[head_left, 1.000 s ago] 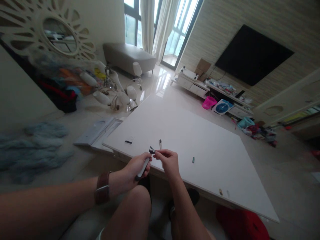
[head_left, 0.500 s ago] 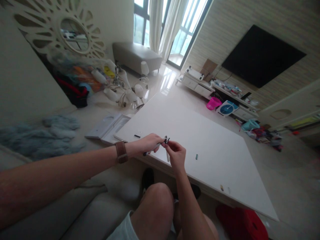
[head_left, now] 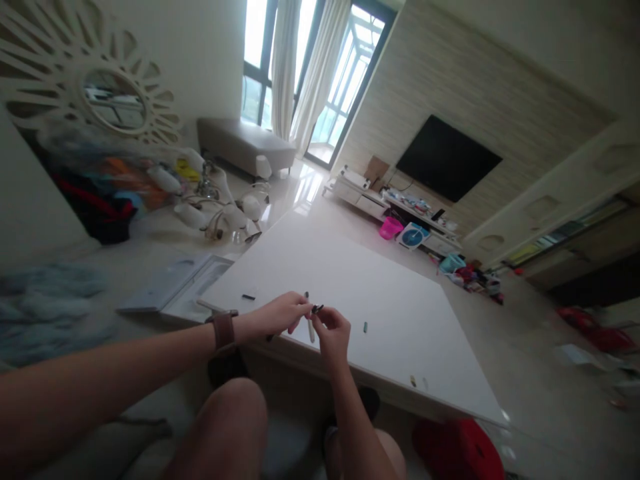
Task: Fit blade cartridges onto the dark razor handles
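Observation:
Over the near edge of the white table [head_left: 325, 267], my left hand [head_left: 287, 313], with a brown watch strap [head_left: 223, 331] at the wrist, is closed in a pinch. My right hand [head_left: 334, 331] meets it fingertip to fingertip, also pinching. Between them is a small dark, shiny piece [head_left: 317, 309], too small to name. Beneath the fingers a slim pale stick [head_left: 311, 331] lies on the tabletop. A dark end [head_left: 270, 338] shows below my left hand; whether it belongs to something held is unclear. A short black strip [head_left: 249, 297] and a small greenish piece [head_left: 365, 327] lie to either side.
A small yellowish piece [head_left: 413, 381] lies near the table's front edge. An open white box [head_left: 175, 287] stands left of the table, a chandelier [head_left: 225, 213] on the floor behind it. A red stool-like object [head_left: 460, 450] is at the lower right.
The view has shifted, so the room appears farther left. Both hands stay together at the small dark piece. The slim dark-ended object under my left hand now shows less.

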Demonstrator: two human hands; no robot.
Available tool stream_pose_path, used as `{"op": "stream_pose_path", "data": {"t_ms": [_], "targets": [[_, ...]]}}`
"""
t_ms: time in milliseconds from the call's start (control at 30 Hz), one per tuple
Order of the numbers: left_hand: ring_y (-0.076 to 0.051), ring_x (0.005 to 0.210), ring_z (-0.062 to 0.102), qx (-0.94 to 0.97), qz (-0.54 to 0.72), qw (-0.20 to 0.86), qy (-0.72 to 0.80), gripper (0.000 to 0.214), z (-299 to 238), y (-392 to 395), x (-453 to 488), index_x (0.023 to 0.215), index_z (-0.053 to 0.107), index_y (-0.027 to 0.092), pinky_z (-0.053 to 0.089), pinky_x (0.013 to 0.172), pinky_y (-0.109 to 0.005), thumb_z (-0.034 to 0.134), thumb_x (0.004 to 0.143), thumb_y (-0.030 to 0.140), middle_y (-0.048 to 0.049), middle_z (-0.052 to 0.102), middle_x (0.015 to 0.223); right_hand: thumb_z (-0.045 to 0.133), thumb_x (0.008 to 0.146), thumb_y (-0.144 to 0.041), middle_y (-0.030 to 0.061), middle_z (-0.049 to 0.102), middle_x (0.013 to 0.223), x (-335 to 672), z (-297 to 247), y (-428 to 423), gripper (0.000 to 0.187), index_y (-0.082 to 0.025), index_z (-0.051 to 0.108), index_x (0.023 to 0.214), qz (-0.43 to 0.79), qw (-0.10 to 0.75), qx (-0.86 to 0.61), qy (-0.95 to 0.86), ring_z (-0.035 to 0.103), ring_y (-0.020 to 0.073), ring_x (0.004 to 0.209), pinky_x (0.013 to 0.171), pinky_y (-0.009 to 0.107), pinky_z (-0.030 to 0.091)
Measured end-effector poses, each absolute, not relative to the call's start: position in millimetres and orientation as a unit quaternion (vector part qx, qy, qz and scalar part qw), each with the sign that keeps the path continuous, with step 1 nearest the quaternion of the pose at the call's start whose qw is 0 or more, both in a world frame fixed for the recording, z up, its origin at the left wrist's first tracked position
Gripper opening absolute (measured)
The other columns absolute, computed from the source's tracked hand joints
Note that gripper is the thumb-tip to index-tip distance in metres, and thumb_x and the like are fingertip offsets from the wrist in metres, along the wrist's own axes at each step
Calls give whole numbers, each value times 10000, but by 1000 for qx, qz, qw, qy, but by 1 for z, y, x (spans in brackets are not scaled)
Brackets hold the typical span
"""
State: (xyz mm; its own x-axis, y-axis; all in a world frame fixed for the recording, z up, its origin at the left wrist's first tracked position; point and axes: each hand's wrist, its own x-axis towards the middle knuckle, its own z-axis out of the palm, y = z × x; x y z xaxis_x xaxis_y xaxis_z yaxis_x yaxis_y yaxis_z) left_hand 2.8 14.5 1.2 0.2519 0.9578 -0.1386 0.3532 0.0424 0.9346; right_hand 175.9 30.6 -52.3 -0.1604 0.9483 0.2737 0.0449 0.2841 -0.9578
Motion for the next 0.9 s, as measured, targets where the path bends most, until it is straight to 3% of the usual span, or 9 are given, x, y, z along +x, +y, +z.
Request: {"op": "stream_pose_path", "data": {"t_ms": [333, 533, 900], "targets": [[-151, 431, 437, 588, 368, 455, 559, 378, -17, 19, 3, 718, 588, 184, 313, 481, -263, 418, 864, 490, 27, 484, 447, 721, 819, -303, 37, 717, 738, 153, -63, 41, 145, -161, 723, 790, 429, 524, -405, -614, 626, 167, 701, 685, 284, 503], [-154, 457, 451, 572, 382, 454, 566, 375, -18, 17, 2, 680, 565, 188, 313, 494, -267, 430, 870, 480, 25, 486, 466, 716, 812, -308, 21, 693, 684, 153, -54, 48, 164, -171, 718, 722, 394, 491, -416, -657, 589, 155, 656, 660, 274, 484], [-144, 436, 428, 557, 406, 474, 548, 420, -27, 17, 9, 778, 622, 170, 315, 479, -258, 424, 906, 518, 47, 466, 439, 742, 768, -276, 7, 665, 634, 165, -38, 50, 153, -174, 693, 664, 385, 461, -426, -677, 584, 153, 622, 630, 271, 469]]}}
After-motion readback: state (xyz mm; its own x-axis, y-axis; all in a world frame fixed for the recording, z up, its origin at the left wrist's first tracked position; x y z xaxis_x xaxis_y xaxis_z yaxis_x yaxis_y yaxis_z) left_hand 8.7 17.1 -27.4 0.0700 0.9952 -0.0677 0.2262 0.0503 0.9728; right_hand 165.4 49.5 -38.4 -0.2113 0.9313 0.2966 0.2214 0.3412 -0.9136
